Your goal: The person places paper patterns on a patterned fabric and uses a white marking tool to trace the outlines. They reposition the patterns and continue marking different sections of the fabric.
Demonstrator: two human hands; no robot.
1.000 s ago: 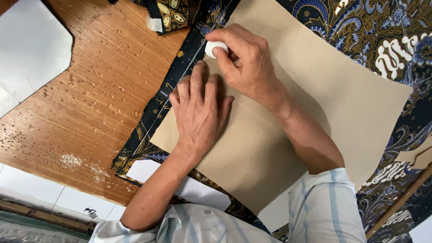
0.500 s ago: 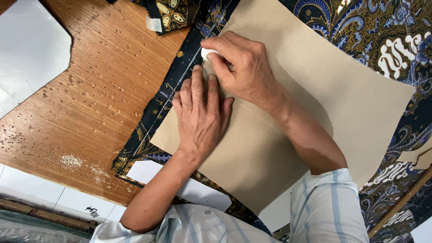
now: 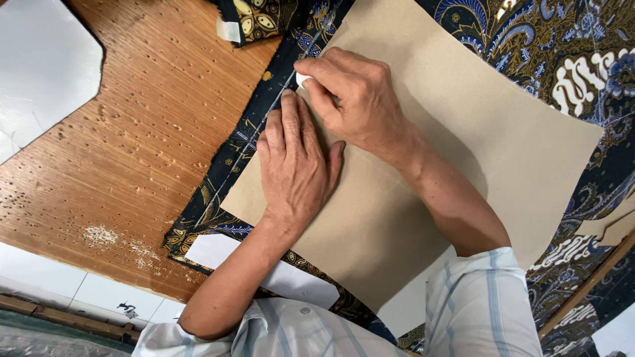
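A large tan paper pattern [image 3: 476,139] lies on dark blue patterned batik fabric [image 3: 569,59] spread over a wooden table [image 3: 145,152]. My left hand [image 3: 294,165] presses flat on the pattern near its left edge, fingers together. My right hand [image 3: 350,99] pinches a small white piece of chalk [image 3: 303,80] at the pattern's edge, just beyond my left fingertips. A thin white chalk line [image 3: 248,145] runs along the fabric beside that edge.
A white sheet [image 3: 40,73] lies at the table's far left. Another white paper piece [image 3: 264,271] sticks out under the fabric near my body. A folded scrap of patterned cloth [image 3: 254,16] sits at the top. A wooden strip [image 3: 589,284] crosses lower right.
My right hand has slid the chalk down along the pattern's edge toward my left fingertips. My left hand stays pressed in place.
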